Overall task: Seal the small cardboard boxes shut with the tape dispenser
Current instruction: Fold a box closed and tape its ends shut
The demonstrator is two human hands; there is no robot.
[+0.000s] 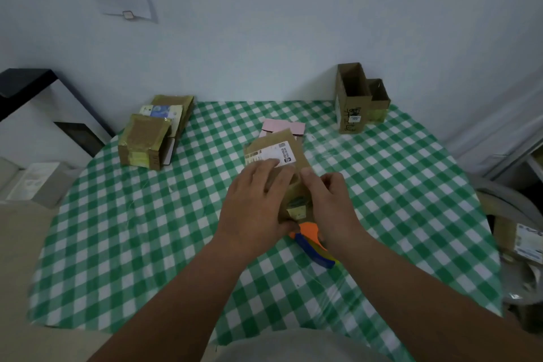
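Note:
A small brown cardboard box [293,161] with a white shipping label lies at the middle of the green checked table [147,229]. My left hand [258,203] presses flat on its top, fingers over the label's edge. My right hand [329,197] grips the box's right side, thumb on top. An orange and blue tape dispenser [314,244] lies on the table just under the box's near end, between my wrists, held by neither hand. A pink box [283,126] peeks out behind the brown one.
A stack of taped cardboard boxes [147,138] stands at the back left. Two open, upright cardboard boxes [357,100] stand at the back right by the wall. More packages [526,241] lie off the table's right edge.

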